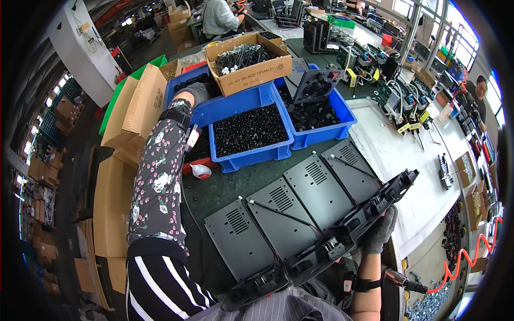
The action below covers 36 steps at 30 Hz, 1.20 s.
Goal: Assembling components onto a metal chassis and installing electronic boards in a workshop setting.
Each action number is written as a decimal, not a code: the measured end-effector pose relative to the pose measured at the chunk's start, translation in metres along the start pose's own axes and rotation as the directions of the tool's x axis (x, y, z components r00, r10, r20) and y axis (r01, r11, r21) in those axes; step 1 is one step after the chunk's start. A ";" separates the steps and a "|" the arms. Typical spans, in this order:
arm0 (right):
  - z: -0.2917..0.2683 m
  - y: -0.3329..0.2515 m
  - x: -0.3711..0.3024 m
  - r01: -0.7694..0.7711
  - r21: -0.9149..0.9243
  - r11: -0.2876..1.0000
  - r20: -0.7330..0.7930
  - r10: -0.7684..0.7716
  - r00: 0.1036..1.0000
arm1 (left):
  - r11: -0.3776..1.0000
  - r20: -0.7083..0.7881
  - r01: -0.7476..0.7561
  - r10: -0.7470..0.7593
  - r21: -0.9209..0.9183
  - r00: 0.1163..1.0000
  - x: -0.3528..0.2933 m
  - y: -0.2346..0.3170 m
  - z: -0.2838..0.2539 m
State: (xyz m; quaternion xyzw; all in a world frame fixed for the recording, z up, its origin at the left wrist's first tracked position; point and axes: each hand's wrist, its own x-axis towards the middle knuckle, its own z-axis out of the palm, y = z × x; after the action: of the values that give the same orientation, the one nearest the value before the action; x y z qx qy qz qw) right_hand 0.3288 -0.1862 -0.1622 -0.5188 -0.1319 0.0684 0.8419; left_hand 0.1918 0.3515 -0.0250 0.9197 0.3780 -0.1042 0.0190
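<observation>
My left arm, in a flowered sleeve, stretches to the far left. My gloved left hand (pixel 200 93) is down in a blue bin (pixel 176 79) of black parts, partly behind a cardboard box, its fingers hidden. Before me several dark grey sheet-metal panels (pixel 278 199) with vent slots lie side by side. Black fronts run along their near edges, and thin black cables with white plugs lie across them. At the right end, my gloved right hand (pixel 381 230) is closed around the lower edge of a black front panel (pixel 375 206).
A blue bin of small black parts (pixel 250 130) and another of black pieces (pixel 316 115) stand beyond the panels. A cardboard box of cables (pixel 249 69) rests on the bins. A power screwdriver (pixel 404 280) with a coiled red hose lies right. People work farther off.
</observation>
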 end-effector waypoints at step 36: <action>-0.038 0.021 0.006 0.168 -0.393 0.904 0.005 -0.181 0.984 | 0.025 -0.226 -0.231 0.136 -0.973 0.965 -0.105 0.013 -0.041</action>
State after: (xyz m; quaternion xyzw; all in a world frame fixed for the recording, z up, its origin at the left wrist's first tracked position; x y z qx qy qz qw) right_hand 0.3460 -0.2083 -0.1960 -0.6637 -0.1754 -0.0431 0.7258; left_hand 0.1353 0.2744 0.0358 0.6969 0.2244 0.2192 0.6449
